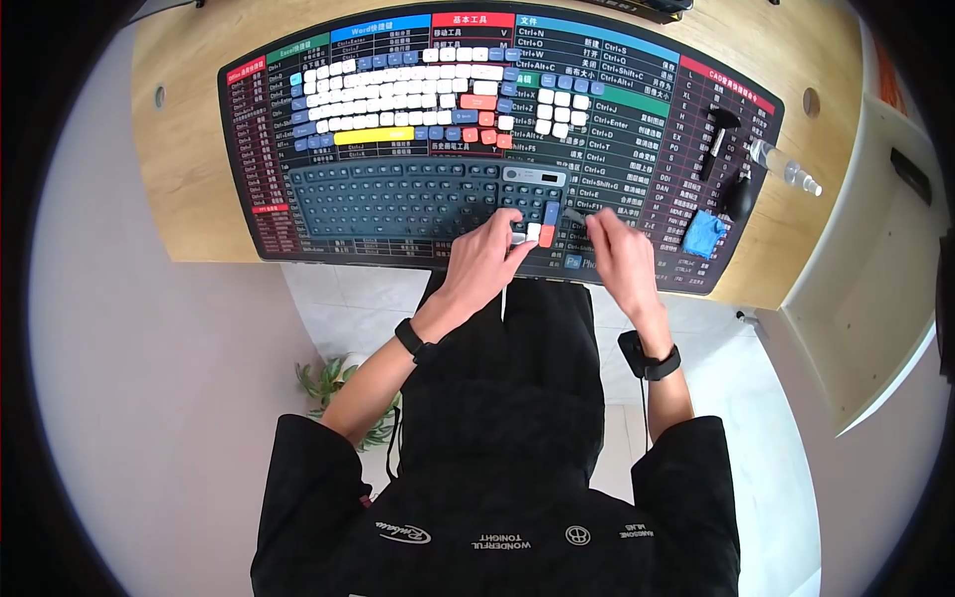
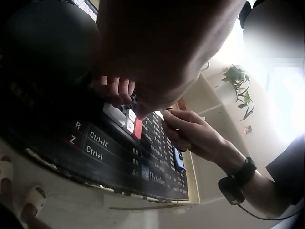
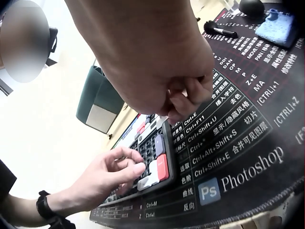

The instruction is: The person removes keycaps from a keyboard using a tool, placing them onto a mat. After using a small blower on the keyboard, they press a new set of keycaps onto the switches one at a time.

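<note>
A dark keyboard [image 1: 398,197] lies near the mat's front edge, most of its keycaps off. White, blue and red keycaps [image 3: 163,167] sit at its right end, a wide white one [image 2: 114,114] at the corner. Over that corner, my left hand [image 1: 484,261] has its bent thumb and fingers at the white keycaps; I cannot tell whether they grip one. My right hand [image 1: 625,264] is just right of the keyboard, above the mat, fingers curled. It pinches a small light-grey tool [image 1: 574,214], mostly hidden by the fingers.
Loose keycaps [image 1: 398,99] stand in rows behind the keyboard, with a number block [image 1: 560,111] to their right. On the printed mat [image 1: 637,159] at right are a brush [image 1: 718,139], a black blower [image 1: 736,197], a blue cloth [image 1: 705,235] and a clear bottle [image 1: 786,167].
</note>
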Tool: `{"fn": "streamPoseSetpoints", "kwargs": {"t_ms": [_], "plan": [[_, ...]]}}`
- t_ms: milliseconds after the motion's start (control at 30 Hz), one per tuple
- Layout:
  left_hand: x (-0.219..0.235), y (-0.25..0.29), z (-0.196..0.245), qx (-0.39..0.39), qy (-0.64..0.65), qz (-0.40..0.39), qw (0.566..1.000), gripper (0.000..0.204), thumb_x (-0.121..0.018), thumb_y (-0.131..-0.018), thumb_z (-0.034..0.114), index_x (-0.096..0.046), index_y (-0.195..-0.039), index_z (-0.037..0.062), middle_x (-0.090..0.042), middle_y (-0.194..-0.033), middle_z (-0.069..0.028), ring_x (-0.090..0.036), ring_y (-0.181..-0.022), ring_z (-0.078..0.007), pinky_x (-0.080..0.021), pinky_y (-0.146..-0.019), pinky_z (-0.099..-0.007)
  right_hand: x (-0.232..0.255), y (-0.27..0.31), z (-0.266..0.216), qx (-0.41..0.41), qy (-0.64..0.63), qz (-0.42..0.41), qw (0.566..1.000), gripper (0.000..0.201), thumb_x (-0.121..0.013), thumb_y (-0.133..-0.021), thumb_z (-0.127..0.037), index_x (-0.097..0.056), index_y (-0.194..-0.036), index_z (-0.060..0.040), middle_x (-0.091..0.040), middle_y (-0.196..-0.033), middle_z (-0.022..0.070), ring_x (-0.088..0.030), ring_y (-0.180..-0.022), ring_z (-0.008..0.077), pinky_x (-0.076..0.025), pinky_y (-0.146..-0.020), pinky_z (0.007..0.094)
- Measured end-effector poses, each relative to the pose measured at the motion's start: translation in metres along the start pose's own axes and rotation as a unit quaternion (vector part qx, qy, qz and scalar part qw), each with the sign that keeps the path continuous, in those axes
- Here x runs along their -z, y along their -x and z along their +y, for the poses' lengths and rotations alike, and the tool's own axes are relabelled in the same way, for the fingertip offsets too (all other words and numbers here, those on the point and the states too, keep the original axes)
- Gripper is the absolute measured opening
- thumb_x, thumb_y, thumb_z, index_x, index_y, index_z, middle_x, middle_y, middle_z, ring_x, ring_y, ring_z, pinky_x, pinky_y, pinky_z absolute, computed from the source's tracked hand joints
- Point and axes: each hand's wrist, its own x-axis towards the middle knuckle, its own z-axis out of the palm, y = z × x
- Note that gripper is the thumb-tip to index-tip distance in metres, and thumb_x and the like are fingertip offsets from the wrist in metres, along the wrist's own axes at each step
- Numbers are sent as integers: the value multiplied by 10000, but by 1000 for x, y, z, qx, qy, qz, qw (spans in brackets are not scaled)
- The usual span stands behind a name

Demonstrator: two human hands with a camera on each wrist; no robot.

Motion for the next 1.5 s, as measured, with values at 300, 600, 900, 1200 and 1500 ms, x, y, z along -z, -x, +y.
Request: {"fn": "streamPoseSetpoints", "kwargs": {"t_ms": [300, 600, 900, 1200, 1500], "plan": [[-13, -1, -7, -50, -64, 28, 996, 377, -786, -908, 203, -554, -1160, 46, -704, -907, -169, -698, -745, -359, -535, -611, -460, -31, 12, -21, 86, 162, 19, 983, 221, -614, -1030, -212, -526, -875, -81, -631, -768, 96, -677, -676, 309, -522, -546, 419], [-15, -7, -7, -65, -78, 33, 994, 283, -748, -932, 168, -566, -1112, 48, -715, -836, -152, -708, -730, -362, -540, -605, -452, -27, -7, -25, 155, 206, -34, 966, 96, -657, -869, -92, -562, -884, -78, -633, -768, 71, -708, -724, 238, -557, -574, 366], [-17, -7, -9, -81, -86, 43, 992, 277, -751, -918, 135, -569, -1106, 44, -719, -867, -150, -709, -724, -356, -546, -613, -451, -21, -22, -38, 93, 171, -113, 974, 161, -642, -951, -185, -642, -831, -79, -695, -704, 138, -722, -671, 309, -563, -592, 426], [-9, -8, -10, -133, -75, 17, 988, 184, -727, -930, 103, -595, -1034, 29, -702, -857, -119, -701, -746, -342, -543, -628, -435, -12, -19, -37, -12, 70, -91, 993, 370, -628, -1014, -334, -665, -757, -70, -680, -655, 138, -693, -645, 362, -534, -594, 464], [11, -35, 15, 31, 234, -55, 970, 141, -629, -1010, 84, -589, -1099, -18, -662, -809, -64, -594, -669, -119, -494, -639, -289, -7, -25, -24, -33, -183, -110, 976, 296, -703, -1000, -292, -673, -874, -26, -533, -552, 62, -429, -479, 176, -358, -500, 352]]}}
